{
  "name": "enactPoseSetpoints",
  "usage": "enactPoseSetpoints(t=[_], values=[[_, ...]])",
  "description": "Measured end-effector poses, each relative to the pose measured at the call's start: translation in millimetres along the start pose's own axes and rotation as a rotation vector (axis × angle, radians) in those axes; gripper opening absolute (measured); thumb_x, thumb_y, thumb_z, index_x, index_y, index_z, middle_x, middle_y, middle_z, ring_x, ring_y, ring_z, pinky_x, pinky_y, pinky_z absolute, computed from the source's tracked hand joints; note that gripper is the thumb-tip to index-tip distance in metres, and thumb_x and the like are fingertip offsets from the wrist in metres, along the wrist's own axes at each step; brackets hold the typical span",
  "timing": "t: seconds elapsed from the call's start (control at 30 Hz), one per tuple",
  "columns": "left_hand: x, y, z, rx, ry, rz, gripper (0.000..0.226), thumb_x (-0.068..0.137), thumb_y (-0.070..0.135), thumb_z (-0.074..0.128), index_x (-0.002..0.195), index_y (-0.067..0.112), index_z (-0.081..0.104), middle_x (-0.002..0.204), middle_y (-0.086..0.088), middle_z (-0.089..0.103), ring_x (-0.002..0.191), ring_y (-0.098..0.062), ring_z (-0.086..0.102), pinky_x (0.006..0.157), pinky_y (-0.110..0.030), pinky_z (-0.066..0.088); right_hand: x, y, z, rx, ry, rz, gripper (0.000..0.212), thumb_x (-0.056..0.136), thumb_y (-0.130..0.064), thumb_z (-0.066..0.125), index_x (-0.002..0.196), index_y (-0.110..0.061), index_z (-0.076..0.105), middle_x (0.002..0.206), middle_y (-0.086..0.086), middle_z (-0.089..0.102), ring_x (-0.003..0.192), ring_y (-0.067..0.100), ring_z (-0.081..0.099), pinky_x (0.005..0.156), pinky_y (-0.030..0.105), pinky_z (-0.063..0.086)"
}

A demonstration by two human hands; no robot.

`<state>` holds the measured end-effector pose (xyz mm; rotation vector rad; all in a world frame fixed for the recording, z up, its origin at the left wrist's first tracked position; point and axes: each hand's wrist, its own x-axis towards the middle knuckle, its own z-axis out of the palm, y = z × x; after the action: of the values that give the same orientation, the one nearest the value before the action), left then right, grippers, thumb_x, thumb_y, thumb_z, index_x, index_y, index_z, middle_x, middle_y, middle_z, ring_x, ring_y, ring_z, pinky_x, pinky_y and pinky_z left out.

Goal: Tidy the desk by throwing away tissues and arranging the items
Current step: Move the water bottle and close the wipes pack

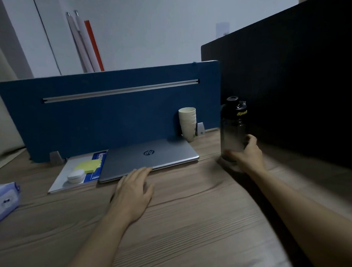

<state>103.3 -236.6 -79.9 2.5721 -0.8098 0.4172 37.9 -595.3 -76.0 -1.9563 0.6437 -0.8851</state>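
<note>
- The wooden counter (186,224) runs wide under both bare forearms, backed by a blue divider panel (109,116) and a black partition (300,75) on the right.
- A closed silver laptop (151,155) lies flat against the blue panel's foot.
- A pale tissue pack (3,201) sits at the far left edge of the counter.
- The dark water bottle (233,128) stands upright by the black partition.
- The left hand (133,190) lies palm down, fingers spread flat, fingertips touching the laptop's front edge, gripping nothing.
- The right hand (247,154) is wrapped around the bottle's base.
- Stacked paper cups (188,123) stand behind the laptop.
- A yellow sticky-note pad (87,165) and a small white round container (76,176) rest on papers left of the laptop.
</note>
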Motion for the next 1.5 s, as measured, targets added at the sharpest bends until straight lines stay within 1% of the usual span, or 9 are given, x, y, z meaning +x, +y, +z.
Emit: enactPoseSetpoints(t=[0.1, 0.27, 0.43, 0.67, 0.93, 1.07, 1.3, 1.43, 1.5], values=[[14, -7, 6, 0.0, -0.001, -0.005, 0.053, 0.098, 0.042, 0.044, 0.149, 0.035, 0.032, 0.155, 0.009, 0.036, 0.146, -0.013, 0.024, 0.12, -0.039, 0.012, 18, 0, 18, -0.051, -0.004, -0.018, 0.095, 0.056, -0.043, 0.087, 0.134, -0.019, 0.037, 0.124, 0.006, 0.059, 0.097, 0.016, 0.052, 0.077, 0.029, 0.041], [30, -16, 16, 0.01, -0.018, -0.027, 0.052, 0.097, 0.045, 0.043, 0.148, 0.035, 0.034, 0.157, 0.009, 0.033, 0.147, -0.015, 0.021, 0.12, -0.04, 0.006, 47, -1, 49, -0.122, 0.016, -0.057, 0.093, 0.055, -0.04, 0.089, 0.13, -0.014, 0.041, 0.125, 0.012, 0.052, 0.109, 0.026, 0.053, 0.085, 0.037, 0.048], [32, -23, 22, -0.009, -0.021, -0.024, 0.052, 0.096, 0.05, 0.042, 0.146, 0.038, 0.036, 0.158, 0.012, 0.029, 0.148, -0.013, 0.016, 0.12, -0.038, 0.002, 71, -3, 75, -0.106, -0.016, -0.058, 0.092, 0.056, -0.04, 0.09, 0.129, -0.011, 0.043, 0.12, 0.009, 0.059, 0.104, 0.022, 0.057, 0.075, 0.027, 0.041], [30, -22, 21, 0.017, -0.034, -0.017, 0.054, 0.097, 0.054, 0.037, 0.148, 0.04, 0.029, 0.16, 0.013, 0.024, 0.149, -0.011, 0.012, 0.12, -0.036, -0.001, 95, -8, 102, -0.107, -0.021, -0.003, 0.091, 0.06, -0.039, 0.089, 0.132, -0.01, 0.042, 0.126, 0.013, 0.056, 0.111, 0.028, 0.056, 0.078, 0.027, 0.04], [28, -17, 19, 0.009, -0.042, -0.021, 0.053, 0.097, 0.051, 0.037, 0.148, 0.04, 0.028, 0.16, 0.015, 0.022, 0.149, -0.009, 0.009, 0.12, -0.035, -0.003, 117, -7, 123, -0.103, -0.02, 0.036, 0.09, 0.063, -0.039, 0.087, 0.134, -0.012, 0.039, 0.128, 0.014, 0.053, 0.113, 0.03, 0.055, 0.085, 0.038, 0.047], [29, -17, 19, 0.022, -0.047, -0.027, 0.054, 0.097, 0.052, 0.038, 0.149, 0.04, 0.027, 0.16, 0.015, 0.021, 0.149, -0.009, 0.009, 0.12, -0.035, -0.003, 125, -9, 129, -0.12, -0.02, 0.037, 0.084, 0.065, -0.035, 0.087, 0.132, -0.011, 0.042, 0.127, 0.015, 0.056, 0.113, 0.031, 0.056, 0.081, 0.035, 0.044], [29, -16, 18, 0.015, -0.071, -0.042, 0.054, 0.097, 0.051, 0.037, 0.149, 0.039, 0.027, 0.161, 0.014, 0.02, 0.149, -0.009, 0.007, 0.121, -0.036, -0.004, 123, -11, 128, -0.175, -0.082, 0.036, 0.078, 0.073, -0.037, 0.082, 0.132, -0.007, 0.041, 0.128, 0.019, 0.056, 0.116, 0.035, 0.055, 0.095, 0.047, 0.048], [29, -15, 15, 0.009, -0.086, -0.042, 0.054, 0.097, 0.049, 0.037, 0.149, 0.038, 0.026, 0.161, 0.012, 0.02, 0.149, -0.01, 0.007, 0.121, -0.037, -0.004, 110, -16, 120, -0.234, -0.102, 0.113, 0.071, 0.078, -0.042, 0.077, 0.127, 0.0, 0.047, 0.124, 0.024, 0.058, 0.113, 0.039, 0.056, 0.085, 0.042, 0.046], [28, -14, 15, -0.003, -0.091, -0.048, 0.055, 0.097, 0.049, 0.037, 0.15, 0.038, 0.026, 0.162, 0.012, 0.019, 0.15, -0.011, 0.006, 0.121, -0.037, -0.005, 97, -22, 116, -0.23, -0.116, 0.081, 0.06, 0.081, -0.041, 0.074, 0.121, 0.001, 0.054, 0.117, 0.024, 0.062, 0.106, 0.038, 0.059, 0.08, 0.039, 0.045]])
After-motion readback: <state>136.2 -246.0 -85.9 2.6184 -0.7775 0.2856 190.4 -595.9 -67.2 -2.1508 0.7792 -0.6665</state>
